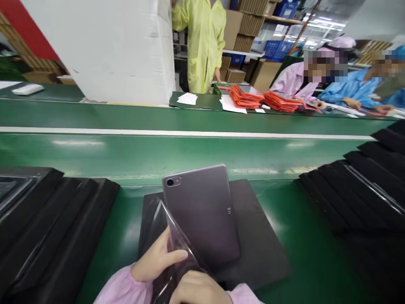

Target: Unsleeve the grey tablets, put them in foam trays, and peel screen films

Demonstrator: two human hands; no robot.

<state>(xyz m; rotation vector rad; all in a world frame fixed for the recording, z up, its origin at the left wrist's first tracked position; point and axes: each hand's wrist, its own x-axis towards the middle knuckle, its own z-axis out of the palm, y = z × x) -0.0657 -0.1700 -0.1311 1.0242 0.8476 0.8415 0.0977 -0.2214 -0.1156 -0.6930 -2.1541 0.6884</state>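
Note:
A dark grey tablet [202, 215] lies back side up over a black foam sheet [262, 249], its camera at the upper left. My left hand [160, 255] is closed at the tablet's lower left edge, thumb on top; its other fingers are partly hidden. Clear plastic film [177, 234] rises in a fold along that edge, between the hand and the tablet's back. Lower down, my right hand [201, 289] is closed on the film near the tablet's bottom edge, fingertips hidden from view.
Black foam sheets [72, 207] are stacked at left, and more black sheets [357, 190] at right. Across the green bench [133, 147] are orange-red pouches [245, 98], white papers [187, 99] and a tall white panel [123, 50]. Several people work opposite, one in a yellow coat [204, 46].

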